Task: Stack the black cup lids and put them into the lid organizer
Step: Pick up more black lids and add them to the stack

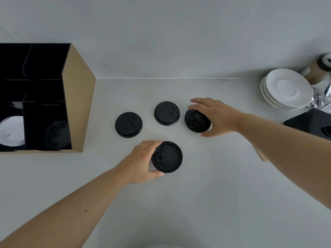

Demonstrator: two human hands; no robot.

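Several black cup lids lie on the pale counter. My left hand [141, 160] grips the nearest lid [168, 157] by its left rim, holding it a little above the counter. My right hand [215, 116] curls around the right lid [197, 121], which is tilted, thumb below and fingers above its edge. Two more lids lie flat and untouched: a left lid [128, 124] and a middle lid [167, 113]. The lid organizer [78, 97], a box with brown sides and black dividers, stands at the left; one front compartment holds a black lid stack [57, 135].
White lids [11, 131] fill the organizer's other front compartment. A stack of white saucers [286, 88] sits at the back right beside crinkled foil [320, 95] and a paper roll [318, 68]. A black box [309, 122] stands at the right edge. The wall [161, 33] runs behind.
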